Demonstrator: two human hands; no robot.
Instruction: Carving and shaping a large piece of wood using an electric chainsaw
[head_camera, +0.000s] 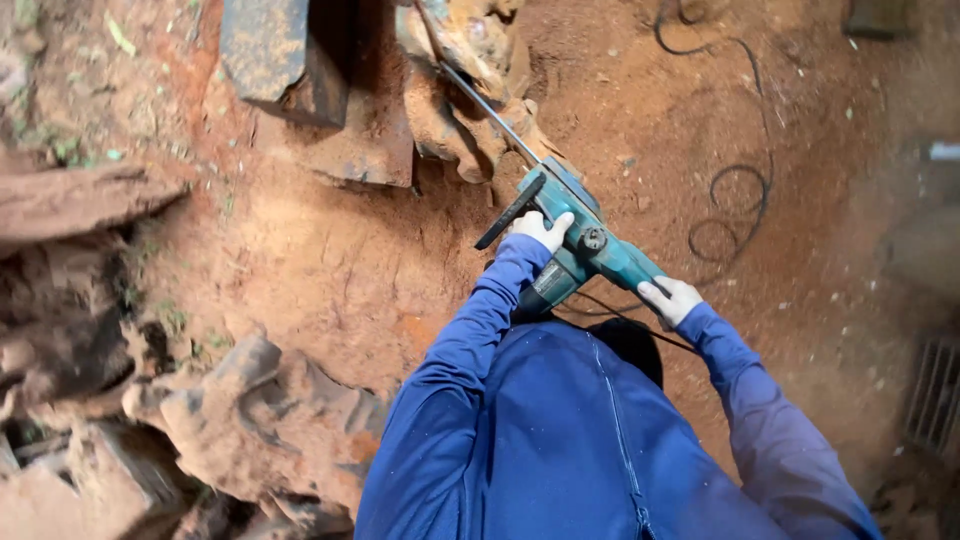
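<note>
Teal rotary hammer drill (580, 245) rests in my gloved hands: left hand (541, 229) fingers wrapped on its side handle, right hand (670, 299) curled around the rear grip, bit (490, 110) held steady against reddish rock (450, 120).

Red-brown dirt ground (330, 260) fills the outdoor scene in soft daylight. Weathered stumps (270, 420) lie left; a black cable (735, 190) loops right.
</note>
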